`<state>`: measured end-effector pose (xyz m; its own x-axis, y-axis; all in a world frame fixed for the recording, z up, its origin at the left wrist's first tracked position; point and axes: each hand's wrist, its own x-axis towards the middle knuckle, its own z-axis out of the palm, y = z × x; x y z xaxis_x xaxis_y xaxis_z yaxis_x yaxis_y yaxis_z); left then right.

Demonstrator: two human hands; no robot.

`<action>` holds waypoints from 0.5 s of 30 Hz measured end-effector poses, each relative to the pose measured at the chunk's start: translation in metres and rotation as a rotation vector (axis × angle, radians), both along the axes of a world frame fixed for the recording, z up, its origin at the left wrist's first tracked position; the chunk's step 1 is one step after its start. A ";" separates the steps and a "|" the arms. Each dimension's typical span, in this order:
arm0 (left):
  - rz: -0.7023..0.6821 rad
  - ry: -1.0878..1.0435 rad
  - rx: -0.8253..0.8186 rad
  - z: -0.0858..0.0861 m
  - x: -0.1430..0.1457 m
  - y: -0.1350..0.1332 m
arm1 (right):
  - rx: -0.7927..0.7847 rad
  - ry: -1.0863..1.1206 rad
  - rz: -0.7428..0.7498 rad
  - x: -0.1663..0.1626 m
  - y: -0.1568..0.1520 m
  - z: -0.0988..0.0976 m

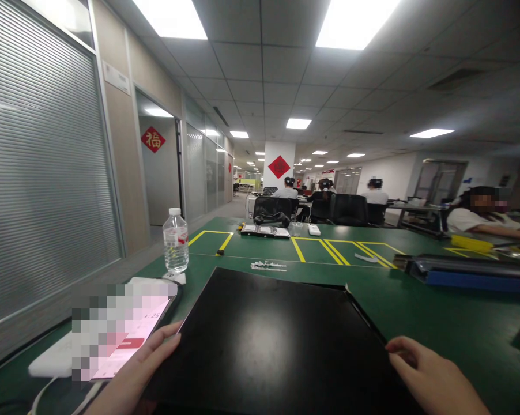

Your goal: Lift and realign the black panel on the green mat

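Note:
A large, flat black box [260, 340] with a smooth, matte top fills the lower middle of the view, close to me. Its far right corner shows a thin gap and a second edge beneath the top. My left hand [150, 360] grips the left side, with thumb and fingers at the edge. On the opposite side, my right hand [428, 369] pinches the right edge between thumb and bent fingers. The near side of the box runs out of view, and its underside is hidden.
On the green table [450, 323] stand a water bottle [176, 245] and a phone [130, 340] with cables at left. Torn white scraps [268, 266] lie beyond the box. Dark-and-blue long pieces [471, 274] lie at right, near a seated person [480, 216].

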<state>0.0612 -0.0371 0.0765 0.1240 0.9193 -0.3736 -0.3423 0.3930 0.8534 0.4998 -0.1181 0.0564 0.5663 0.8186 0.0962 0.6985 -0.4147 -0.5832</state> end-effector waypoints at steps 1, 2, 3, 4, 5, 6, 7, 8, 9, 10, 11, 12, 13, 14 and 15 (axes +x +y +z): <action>-0.005 -0.008 -0.003 0.002 0.001 -0.001 | -0.002 -0.002 0.004 0.000 0.000 0.000; -0.008 -0.013 -0.003 0.003 0.001 -0.002 | -0.004 -0.004 0.007 0.000 0.000 0.000; -0.007 -0.016 -0.001 0.005 0.002 -0.003 | -0.007 -0.007 0.009 0.000 0.000 0.000; -0.002 -0.013 0.004 0.006 0.002 -0.003 | -0.012 -0.010 0.011 0.000 0.000 0.000; 0.006 -0.011 0.011 0.006 0.002 -0.004 | -0.018 -0.013 0.014 0.000 0.000 0.001; 0.016 -0.010 0.019 0.007 0.002 -0.004 | -0.024 -0.015 0.018 -0.001 0.001 0.001; 0.025 -0.008 0.024 0.006 0.002 -0.004 | -0.030 -0.016 0.021 -0.001 0.001 0.001; 0.033 -0.007 0.024 0.006 0.002 -0.005 | -0.037 -0.016 0.023 -0.001 0.001 0.002; 0.035 -0.006 0.022 0.006 0.002 -0.005 | -0.042 -0.014 0.023 -0.001 0.001 0.002; 0.032 -0.007 0.019 0.006 0.002 -0.005 | -0.046 -0.014 0.025 -0.001 0.001 0.002; 0.029 -0.007 0.017 0.007 0.002 -0.005 | -0.048 -0.015 0.024 0.000 0.000 0.002; 0.028 -0.006 0.017 0.008 0.003 -0.006 | -0.048 -0.016 0.025 0.000 0.000 0.002; 0.027 -0.005 0.021 0.008 0.003 -0.006 | -0.050 -0.015 0.026 0.000 0.000 0.002; 0.030 -0.004 0.025 0.009 0.004 -0.006 | -0.051 -0.012 0.030 0.001 -0.001 0.002; 0.031 -0.002 0.026 0.010 0.004 -0.007 | -0.055 -0.002 0.035 0.001 -0.001 0.002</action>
